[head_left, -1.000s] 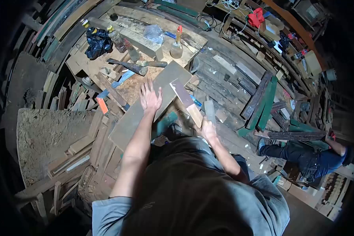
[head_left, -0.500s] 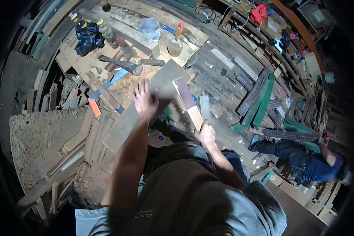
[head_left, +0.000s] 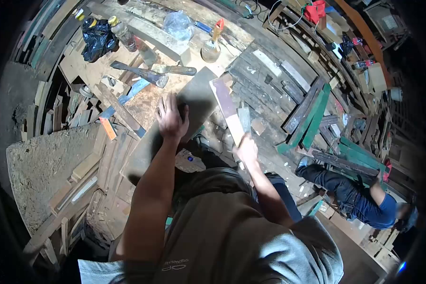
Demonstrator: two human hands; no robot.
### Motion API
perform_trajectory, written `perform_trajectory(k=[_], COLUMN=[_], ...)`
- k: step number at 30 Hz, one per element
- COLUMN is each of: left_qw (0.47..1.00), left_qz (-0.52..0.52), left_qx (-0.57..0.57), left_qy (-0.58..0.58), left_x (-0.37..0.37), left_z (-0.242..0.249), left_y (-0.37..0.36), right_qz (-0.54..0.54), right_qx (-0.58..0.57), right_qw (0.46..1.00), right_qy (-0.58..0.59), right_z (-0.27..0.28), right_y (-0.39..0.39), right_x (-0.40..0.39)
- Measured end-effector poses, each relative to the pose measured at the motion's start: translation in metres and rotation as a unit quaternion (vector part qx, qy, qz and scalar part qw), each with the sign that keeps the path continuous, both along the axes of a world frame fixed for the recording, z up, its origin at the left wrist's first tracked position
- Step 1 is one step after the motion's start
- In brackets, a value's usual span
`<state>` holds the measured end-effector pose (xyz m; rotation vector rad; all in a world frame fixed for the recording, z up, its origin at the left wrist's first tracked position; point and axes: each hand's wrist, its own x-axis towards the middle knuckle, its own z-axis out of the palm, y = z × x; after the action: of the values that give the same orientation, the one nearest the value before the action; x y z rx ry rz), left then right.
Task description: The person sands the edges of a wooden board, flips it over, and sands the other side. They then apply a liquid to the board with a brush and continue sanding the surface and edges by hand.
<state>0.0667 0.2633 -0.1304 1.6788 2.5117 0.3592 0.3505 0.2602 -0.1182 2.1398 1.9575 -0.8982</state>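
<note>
My left hand (head_left: 171,118) lies on a wide grey-brown board (head_left: 201,90), fingers stretched out and spread on its surface. The board runs diagonally across the work surface in front of me. My right hand (head_left: 246,150) is wrapped round the near end of a flat wooden strip (head_left: 226,102). The strip's far half is purple-brown and its near half is pale bare wood. Its far end reaches up beside the board's right edge. Beyond my left hand lie a hatchet-like tool (head_left: 149,75) and a wooden-handled tool (head_left: 180,70).
Bottles (head_left: 123,35), a black plastic bag (head_left: 98,41) and a jar with a brush (head_left: 211,49) stand at the back. An orange-ended tool (head_left: 108,128) lies left. Green boards (head_left: 312,123) are stacked right, near another person (head_left: 359,194) holding a dark plank.
The strip and my right hand have moved a little forward, away from me. My left hand stays on the board. The whole view has shifted slightly.
</note>
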Motion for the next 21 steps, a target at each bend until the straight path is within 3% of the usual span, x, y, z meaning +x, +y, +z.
perform_trajectory(k=[2,9,13,18,21], left_qw=[1.0,1.0,1.0,0.999,0.999], left_qz=[-0.002,0.006,0.012,-0.001,-0.01], left_qx=[0.002,0.019,-0.002,0.01,0.021], left_qy=[0.019,0.019,0.029,0.044,0.035], left_x=[0.0,-0.001,0.006,-0.001,0.002], left_z=[-0.001,-0.005,-0.009,-0.002,-0.006], left_y=[0.001,0.004,-0.002,0.0,-0.001], right_qz=[-0.017,-0.005,-0.012,-0.044,-0.032], right_qx=[-0.002,0.0,-0.016,-0.035,-0.026], right_qw=[1.0,0.999,0.999,0.998,0.999], right_qy=[-0.004,-0.048,-0.041,-0.035,-0.022], right_z=[-0.001,-0.005,-0.021,0.025,0.011], right_y=[0.021,-0.023,0.006,-0.019,0.001], right_x=[-0.017,0.019,0.001,-0.003,0.004])
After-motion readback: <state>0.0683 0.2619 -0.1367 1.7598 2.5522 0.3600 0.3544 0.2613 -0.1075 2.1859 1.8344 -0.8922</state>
